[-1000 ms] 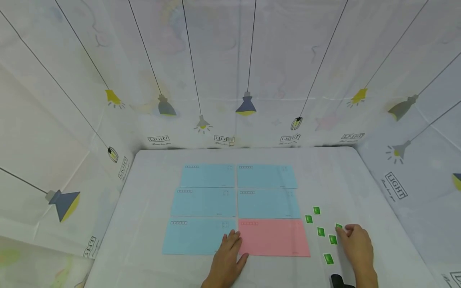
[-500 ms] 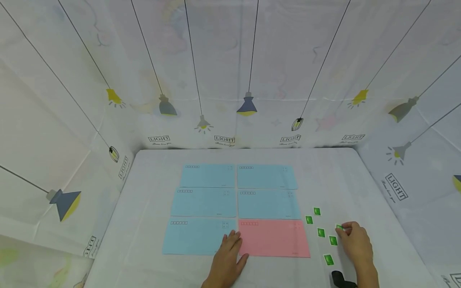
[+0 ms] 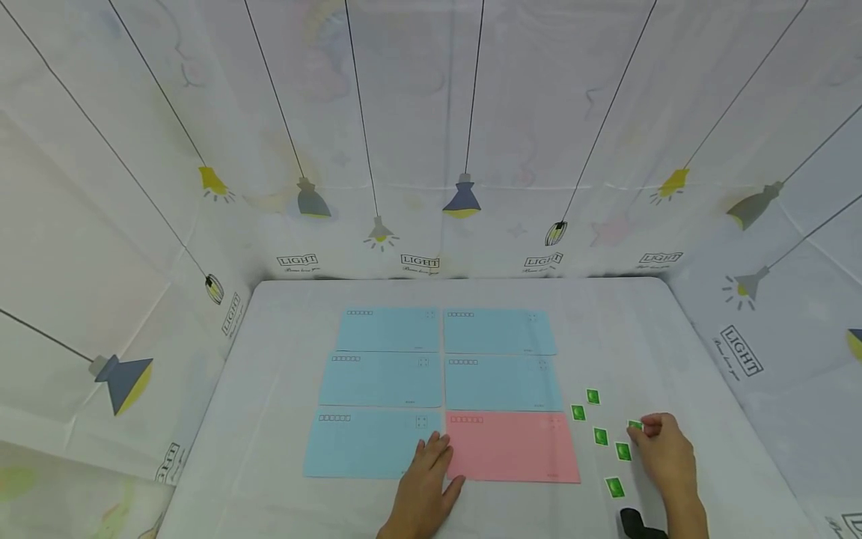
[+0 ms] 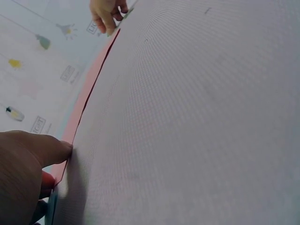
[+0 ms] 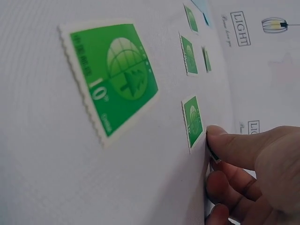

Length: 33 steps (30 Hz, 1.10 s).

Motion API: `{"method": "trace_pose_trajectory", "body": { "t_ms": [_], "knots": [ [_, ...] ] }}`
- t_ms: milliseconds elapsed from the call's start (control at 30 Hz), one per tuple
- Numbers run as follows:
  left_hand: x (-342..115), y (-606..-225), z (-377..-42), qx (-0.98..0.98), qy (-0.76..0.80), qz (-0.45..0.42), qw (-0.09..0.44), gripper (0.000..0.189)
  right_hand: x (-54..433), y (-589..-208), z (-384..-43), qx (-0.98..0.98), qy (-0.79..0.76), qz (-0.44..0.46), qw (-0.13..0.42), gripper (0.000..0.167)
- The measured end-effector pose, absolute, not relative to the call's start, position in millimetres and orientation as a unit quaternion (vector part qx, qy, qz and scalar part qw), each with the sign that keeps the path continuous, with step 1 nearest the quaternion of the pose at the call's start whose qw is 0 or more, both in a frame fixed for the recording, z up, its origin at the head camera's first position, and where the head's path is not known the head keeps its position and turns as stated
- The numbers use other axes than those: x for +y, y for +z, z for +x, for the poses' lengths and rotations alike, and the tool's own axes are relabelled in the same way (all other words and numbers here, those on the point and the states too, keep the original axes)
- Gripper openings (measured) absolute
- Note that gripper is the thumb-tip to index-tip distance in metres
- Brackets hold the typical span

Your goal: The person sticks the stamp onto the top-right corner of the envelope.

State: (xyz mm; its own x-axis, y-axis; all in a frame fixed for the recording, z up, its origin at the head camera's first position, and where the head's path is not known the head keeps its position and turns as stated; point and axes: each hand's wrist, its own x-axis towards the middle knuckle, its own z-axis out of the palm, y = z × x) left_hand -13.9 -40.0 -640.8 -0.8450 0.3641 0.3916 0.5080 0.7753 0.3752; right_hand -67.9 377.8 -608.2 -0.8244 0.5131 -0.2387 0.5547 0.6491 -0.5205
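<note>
My right hand (image 3: 667, 455) pinches a green postage stamp (image 3: 634, 425) between thumb and forefinger at the right of the table. In the right wrist view only a dark edge of that stamp (image 5: 213, 154) shows under the thumb. Another green stamp (image 5: 192, 123) lies just beside those fingers. My left hand (image 3: 424, 485) rests with straight fingers where the pink envelope (image 3: 512, 449) meets the front blue envelope (image 3: 364, 445). Its thumb (image 4: 58, 151) touches the pink envelope's near edge in the left wrist view.
Several more blue envelopes (image 3: 380, 380) lie behind in two columns. Loose green stamps (image 3: 601, 436) are scattered between the pink envelope and my right hand. A black object (image 3: 636, 524) is beside my right wrist. A lamp-printed white cloth (image 3: 417, 135) hangs around the white table (image 3: 269, 322).
My right hand has shifted slightly away from me, its thumb and forefinger drawing together on the stamp. My left hand has stayed in place.
</note>
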Motion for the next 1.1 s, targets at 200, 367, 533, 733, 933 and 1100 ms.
{"method": "trace_pose_trajectory", "body": {
  "t_ms": [200,367,533,733,933,1100],
  "knots": [
    [-40.4,-639.2,-13.8,-0.930,-0.236,-0.237,0.149,0.049,381.8,-611.7,-67.3,0.915,-0.292,0.279,0.013,0.041],
    [-40.5,-638.8,-14.1,-0.931,-0.237,-0.236,0.145,0.048,385.6,-611.6,-67.0,0.921,-0.286,0.266,-0.012,0.028],
    [-40.4,-638.3,-14.1,-0.931,-0.237,-0.235,0.145,0.049,386.6,-604.7,-68.4,0.915,-0.303,0.266,-0.015,0.027],
    [-40.0,-638.1,-14.6,-0.931,-0.234,-0.235,0.155,0.049,375.6,-592.8,-72.9,0.901,-0.353,0.253,-0.002,0.030],
    [-40.2,-639.0,-14.9,-0.931,-0.227,-0.238,0.157,0.049,355.7,-578.9,-76.3,0.909,-0.379,0.172,0.039,0.033],
    [-39.4,-639.4,-15.0,-0.932,-0.225,-0.237,0.153,0.049,339.3,-572.0,-81.3,0.919,-0.379,0.099,0.039,0.029]
  ]
}}
